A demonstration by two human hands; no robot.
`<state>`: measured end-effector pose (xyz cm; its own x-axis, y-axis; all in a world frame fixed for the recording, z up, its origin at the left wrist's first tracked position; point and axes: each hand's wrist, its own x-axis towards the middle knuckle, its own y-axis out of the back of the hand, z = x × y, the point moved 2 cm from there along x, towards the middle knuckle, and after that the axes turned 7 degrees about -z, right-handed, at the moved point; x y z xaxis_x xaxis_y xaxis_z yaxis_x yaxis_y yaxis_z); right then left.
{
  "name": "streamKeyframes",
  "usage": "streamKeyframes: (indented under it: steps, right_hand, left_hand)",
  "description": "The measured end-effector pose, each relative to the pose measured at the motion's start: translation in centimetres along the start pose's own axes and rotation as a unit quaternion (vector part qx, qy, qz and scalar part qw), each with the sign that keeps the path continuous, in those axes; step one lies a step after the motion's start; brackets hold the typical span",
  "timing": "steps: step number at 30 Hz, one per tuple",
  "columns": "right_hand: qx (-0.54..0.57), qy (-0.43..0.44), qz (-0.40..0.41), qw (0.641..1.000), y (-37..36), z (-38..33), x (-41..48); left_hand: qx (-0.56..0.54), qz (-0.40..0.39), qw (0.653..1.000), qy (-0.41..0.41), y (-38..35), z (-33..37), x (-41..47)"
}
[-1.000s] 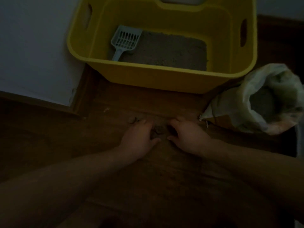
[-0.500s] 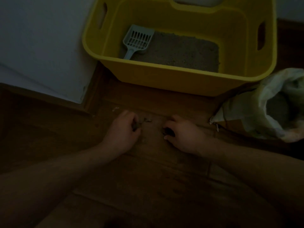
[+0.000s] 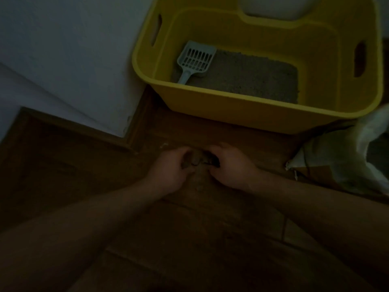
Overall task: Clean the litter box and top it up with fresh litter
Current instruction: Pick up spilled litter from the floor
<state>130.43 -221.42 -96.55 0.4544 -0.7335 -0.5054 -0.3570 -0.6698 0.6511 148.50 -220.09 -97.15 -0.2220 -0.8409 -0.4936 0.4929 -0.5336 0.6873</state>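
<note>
my left hand (image 3: 168, 172) and right hand (image 3: 230, 168) curl round spilled litter (image 3: 196, 160); next, i reckon, lift it level into the litter box (image 3: 242, 102).

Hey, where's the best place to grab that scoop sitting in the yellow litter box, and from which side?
Take the scoop by its handle, reaching down over the near wall of the litter box. The handle points toward that wall at its left end, while the slotted head lies farther in on the litter.

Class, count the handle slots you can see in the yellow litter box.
2: left-wall slot; right-wall slot. The inside of the near wall is hidden.
</note>
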Motion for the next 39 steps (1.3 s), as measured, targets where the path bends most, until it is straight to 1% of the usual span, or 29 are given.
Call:
streamKeyframes:
  steps: [4, 7, 9, 11, 15, 18, 21, 24, 26, 28, 32, 39]
  right_hand:
    - [-0.024, -0.017, -0.029, 0.999, -0.8, -0.1, 0.6]
    - [-0.038, -0.014, -0.014, 0.999, -0.9, -0.3, 0.8]
    - [-0.038, -0.009, -0.006, 0.999, -0.8, -0.4, 0.8]
    - [-0.038, 0.002, 0.006, 0.999, -0.7, -0.4, 0.4]
    - [-0.031, 0.029, 0.006, 0.999, -0.8, -0.3, -1.1]
    - [-0.028, 0.035, 0.014, 0.999, -1.3, -0.1, -2.2]
    - [-0.038, 0.036, 0.008, 0.999, -1.9, 0.0, -2.9]
    - [-0.059, 0.03, 0.003, 0.998, -2.1, -0.1, -3.6]
    - [-0.06, 0.031, 0.003, 0.998, -2.1, -0.1, -3.9]
    - [-0.058, 0.029, 0.0, 0.998, -2.2, 0.0, -4.1]
    - [-0.06, 0.022, -0.002, 0.998, -2.4, 0.4, -4.1]
    - [-0.055, 0.016, 0.006, 0.998, -2.4, 1.2, -4.3]
  left_hand:
    - [0.008, 0.007, 1.0, -0.005, -1.0, 0.3, 0.4]
    - [0.024, 0.022, 0.999, 0.003, -1.0, 0.3, 0.6]
    - [0.026, 0.024, 0.999, -0.018, -0.9, 0.3, 0.6]
    - [0.022, 0.019, 0.999, -0.033, -0.7, 0.1, 0.3]
    - [0.009, 0.015, 0.999, -0.03, -0.6, -0.6, -1.4]
    - [0.003, -0.012, 0.999, -0.044, -1.2, -1.0, -3.1]
    - [0.017, -0.033, 0.998, -0.055, -2.2, -0.5, -4.2]
    - [0.013, -0.03, 0.998, -0.048, -2.7, 0.4, -4.0]
    - [0.031, -0.034, 0.998, -0.043, -2.9, 1.0, -3.5]
    - [0.052, -0.041, 0.997, -0.046, -3.1, 1.3, -3.0]
    - [0.053, -0.055, 0.995, -0.059, -3.3, 2.0, -2.7]
    - [0.056, -0.044, 0.996, -0.053, -3.4, 2.5, -2.4]
